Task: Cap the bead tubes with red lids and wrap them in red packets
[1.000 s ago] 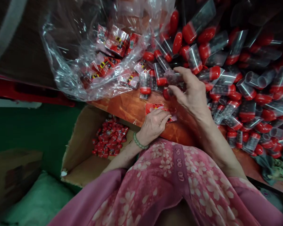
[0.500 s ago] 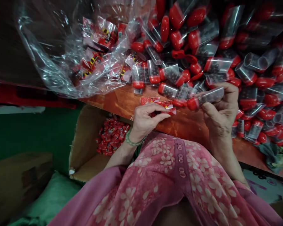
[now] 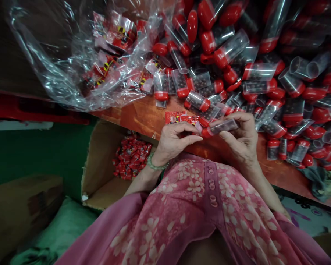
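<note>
Orange marbled table (image 3: 135, 113): right hand (image 3: 244, 140) pinches a red-ended clear plastic tube (image 3: 220, 127), mostly outside left hand (image 3: 173, 141)'s pinched red printed packet (image 3: 189, 120); heaps more loose beyond.

Dim light, dark upper corners, white glare on plastic bag (image 3: 79, 94), held tube (image 3: 223, 127) slightly blurred

Left of centre, a strip of bare tabletop (image 3: 135, 116) ran between the plastic bag (image 3: 79, 101) above and the carton (image 3: 96, 165) below, leaving a hand a way in. At the centre, the left hand (image 3: 172, 141), the red packet (image 3: 191, 120) at its fingers and the capped tube (image 3: 223, 127) in the right hand (image 3: 242, 138) closed that lane. From upper centre to the right edge, heaped tubes (image 3: 259, 71) blocked low passage.
</note>
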The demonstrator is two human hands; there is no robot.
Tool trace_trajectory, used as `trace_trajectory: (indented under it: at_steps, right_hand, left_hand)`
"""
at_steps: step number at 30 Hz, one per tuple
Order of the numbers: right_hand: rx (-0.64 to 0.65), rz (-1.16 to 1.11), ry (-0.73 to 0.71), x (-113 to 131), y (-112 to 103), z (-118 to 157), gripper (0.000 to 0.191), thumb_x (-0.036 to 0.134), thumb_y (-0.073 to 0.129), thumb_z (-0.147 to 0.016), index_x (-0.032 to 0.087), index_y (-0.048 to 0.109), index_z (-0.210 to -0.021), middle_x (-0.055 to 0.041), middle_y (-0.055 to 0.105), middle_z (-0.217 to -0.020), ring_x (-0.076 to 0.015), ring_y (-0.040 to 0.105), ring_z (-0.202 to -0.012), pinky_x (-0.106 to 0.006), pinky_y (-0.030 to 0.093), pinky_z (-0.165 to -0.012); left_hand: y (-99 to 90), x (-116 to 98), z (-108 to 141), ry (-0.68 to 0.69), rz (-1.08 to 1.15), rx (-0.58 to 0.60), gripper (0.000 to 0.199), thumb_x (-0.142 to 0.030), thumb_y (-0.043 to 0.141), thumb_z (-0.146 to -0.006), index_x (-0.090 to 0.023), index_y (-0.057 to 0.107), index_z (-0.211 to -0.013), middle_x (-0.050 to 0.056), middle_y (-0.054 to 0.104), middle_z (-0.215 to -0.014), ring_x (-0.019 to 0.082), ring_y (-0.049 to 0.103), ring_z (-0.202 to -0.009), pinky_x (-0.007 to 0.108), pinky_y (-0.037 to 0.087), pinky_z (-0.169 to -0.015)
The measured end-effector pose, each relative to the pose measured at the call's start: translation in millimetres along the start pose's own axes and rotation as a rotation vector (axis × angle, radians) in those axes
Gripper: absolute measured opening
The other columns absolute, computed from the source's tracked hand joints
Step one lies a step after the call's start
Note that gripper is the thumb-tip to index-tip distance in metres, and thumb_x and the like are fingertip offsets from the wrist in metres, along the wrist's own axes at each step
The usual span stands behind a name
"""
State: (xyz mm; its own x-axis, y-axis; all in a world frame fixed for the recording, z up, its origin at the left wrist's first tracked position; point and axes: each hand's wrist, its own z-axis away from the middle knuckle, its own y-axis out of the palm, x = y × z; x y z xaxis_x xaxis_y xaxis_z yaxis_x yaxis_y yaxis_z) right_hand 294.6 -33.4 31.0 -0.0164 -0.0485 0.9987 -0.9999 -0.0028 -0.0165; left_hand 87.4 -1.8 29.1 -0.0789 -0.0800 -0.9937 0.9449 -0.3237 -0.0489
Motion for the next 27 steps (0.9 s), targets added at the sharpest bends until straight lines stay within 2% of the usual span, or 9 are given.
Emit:
trace_trajectory:
  at_steps: [5,10,15,21,24,27]
  right_hand:
    - [0.018,0.009,0.077,1.2,-7.2,0.4,0.031,0.040,0.074,-0.092,0.032,0.057,-0.116,0.0003,0.074,-0.102,-0.0191,0.074,-0.087,-0.038,0.063,-0.082]
    - [0.104,-0.004,0.144,3.3,-14.6,-4.4,0.028,0.039,0.076,-0.090,0.030,0.060,-0.111,0.0015,0.072,-0.093,-0.0170,0.071,-0.080,-0.033,0.062,-0.074]
    - [0.054,0.006,0.155,0.4,-13.7,-7.1,0.029,0.041,0.078,-0.088,0.031,0.062,-0.109,0.0013,0.073,-0.093,-0.0171,0.070,-0.078,-0.032,0.062,-0.071]
    - [0.032,-0.015,0.163,0.2,-5.2,-9.3,0.030,0.043,0.079,-0.086,0.029,0.062,-0.106,0.0026,0.073,-0.091,-0.0158,0.071,-0.079,-0.030,0.062,-0.073]
    - [0.061,-0.018,0.210,1.9,-1.4,-8.7,0.030,0.043,0.081,-0.085,0.028,0.062,-0.103,0.0028,0.073,-0.090,-0.0152,0.071,-0.077,-0.030,0.062,-0.072]
    - [0.038,-0.073,0.257,0.0,1.3,-7.8,0.031,0.045,0.081,-0.084,0.028,0.061,-0.101,0.0031,0.074,-0.091,-0.0153,0.072,-0.079,-0.030,0.063,-0.075]
  left_hand:
    - [1.8,5.4,0.5,-0.065,0.046,0.025,0.021,-0.038,0.086,-0.077,-0.017,0.080,-0.078,0.005,0.081,-0.083,0.015,0.073,-0.074,0.027,0.059,-0.076]
    - [7.0,9.5,1.1,-0.076,0.061,0.046,0.020,-0.037,0.085,-0.079,-0.017,0.081,-0.079,0.005,0.081,-0.082,0.014,0.071,-0.071,0.025,0.057,-0.071]
    - [9.4,7.2,0.2,-0.062,0.046,0.079,0.021,-0.037,0.083,-0.081,-0.016,0.081,-0.080,0.006,0.081,-0.085,0.015,0.072,-0.074,0.027,0.058,-0.077]
    - [6.0,-1.9,-2.4,-0.242,0.060,0.210,0.027,-0.040,0.076,-0.084,-0.014,0.082,-0.091,0.005,0.080,-0.084,0.013,0.066,-0.069,0.023,0.051,-0.064]
    - [4.7,-5.1,-4.1,-0.285,0.131,0.268,0.030,-0.042,0.077,-0.083,-0.014,0.081,-0.091,0.004,0.079,-0.085,0.013,0.065,-0.070,0.023,0.051,-0.065]
    - [5.7,-6.7,-5.6,-0.315,0.170,0.259,0.034,-0.045,0.078,-0.082,-0.013,0.080,-0.091,0.005,0.078,-0.086,0.013,0.065,-0.072,0.025,0.052,-0.069]
